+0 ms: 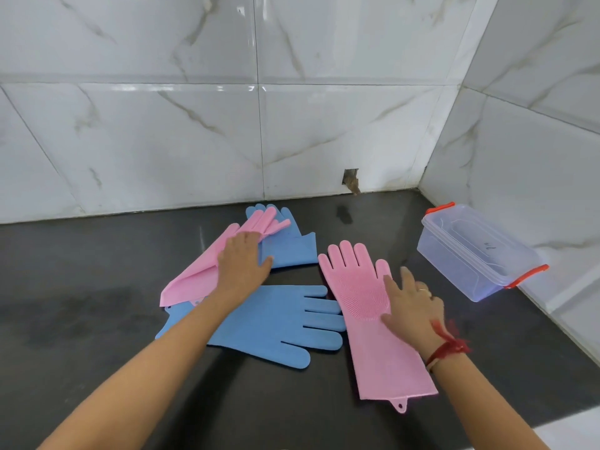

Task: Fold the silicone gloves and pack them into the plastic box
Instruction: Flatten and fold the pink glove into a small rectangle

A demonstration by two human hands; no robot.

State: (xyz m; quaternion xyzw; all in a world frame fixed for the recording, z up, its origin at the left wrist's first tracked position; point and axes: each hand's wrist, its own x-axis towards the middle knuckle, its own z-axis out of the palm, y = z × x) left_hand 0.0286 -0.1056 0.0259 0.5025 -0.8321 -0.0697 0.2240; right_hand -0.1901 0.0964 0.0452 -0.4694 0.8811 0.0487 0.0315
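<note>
Several silicone gloves lie on a dark counter point(81, 303). A pink glove point(376, 326) lies flat at the right, bristle palm up, fingers pointing away; my right hand point(410, 306) rests on its right edge with fingers spread. A second pink glove point(198, 271) lies diagonally at the left, over a blue glove point(292, 248) behind it. My left hand point(243, 264) presses flat on that pink glove. Another blue glove point(272, 323) lies in the middle with its fingers pointing right. The clear plastic box point(470, 251) with orange clips stands open at the right.
White marble-look tiled walls close off the counter at the back and at the right, meeting in a corner behind the box. A small hole point(351, 180) shows in the back wall just above the counter. A red thread is tied around my right wrist.
</note>
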